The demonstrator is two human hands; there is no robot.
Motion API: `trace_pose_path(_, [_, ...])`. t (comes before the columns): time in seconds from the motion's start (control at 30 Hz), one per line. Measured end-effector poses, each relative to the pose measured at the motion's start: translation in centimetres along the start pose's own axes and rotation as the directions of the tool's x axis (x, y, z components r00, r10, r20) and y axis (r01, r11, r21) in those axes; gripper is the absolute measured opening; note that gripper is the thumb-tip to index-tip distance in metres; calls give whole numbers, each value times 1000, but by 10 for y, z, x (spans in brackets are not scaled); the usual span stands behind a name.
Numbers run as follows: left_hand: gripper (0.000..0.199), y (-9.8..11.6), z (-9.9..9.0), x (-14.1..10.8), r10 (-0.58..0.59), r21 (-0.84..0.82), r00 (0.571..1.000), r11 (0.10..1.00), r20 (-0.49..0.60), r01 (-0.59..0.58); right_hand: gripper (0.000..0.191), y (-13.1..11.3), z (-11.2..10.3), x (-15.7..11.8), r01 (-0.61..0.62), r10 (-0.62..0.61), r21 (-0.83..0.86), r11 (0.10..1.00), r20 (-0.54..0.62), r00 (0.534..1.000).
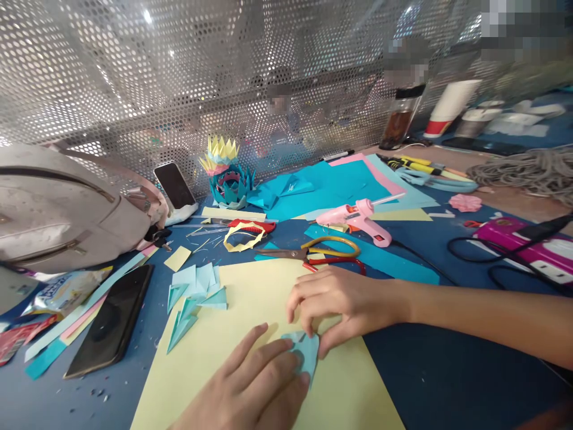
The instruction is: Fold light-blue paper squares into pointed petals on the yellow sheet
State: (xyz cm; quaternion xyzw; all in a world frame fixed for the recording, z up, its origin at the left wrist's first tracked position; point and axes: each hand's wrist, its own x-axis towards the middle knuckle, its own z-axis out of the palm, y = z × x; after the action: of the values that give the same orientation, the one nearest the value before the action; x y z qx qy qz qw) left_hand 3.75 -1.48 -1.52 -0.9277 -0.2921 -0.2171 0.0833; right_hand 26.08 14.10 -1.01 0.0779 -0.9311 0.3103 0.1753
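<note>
A small folded piece of light blue paper lies on a large pale yellow sheet. My left hand presses its fingertips onto the piece from the lower left, covering part of it. From the right, my right hand pinches the piece's upper right edge between thumb and fingers. To the left, on the same sheet, several folded light blue pieces sit in a loose group. Just beyond my right hand are scissors with yellow and red handles, lying open.
A pink glue gun with a black cord rests behind the scissors. A paper crown-like model stands further back. On the left are a black phone and a backpack; on the right, a magenta power strip. A perforated metal panel rises behind.
</note>
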Motion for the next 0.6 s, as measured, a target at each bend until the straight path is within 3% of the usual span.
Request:
trace_pose_path(0.33, [22,-1,-2,2,-61,40,998,997,-14,61,20,2,2,-1,193,-194,-78,978,-7,981])
trace_pose_path(0.6, [27,-4,-3,4,6,91,1000,996,-1,-6,32,-1,-1,-2,195,-206,-134,972,-76,976])
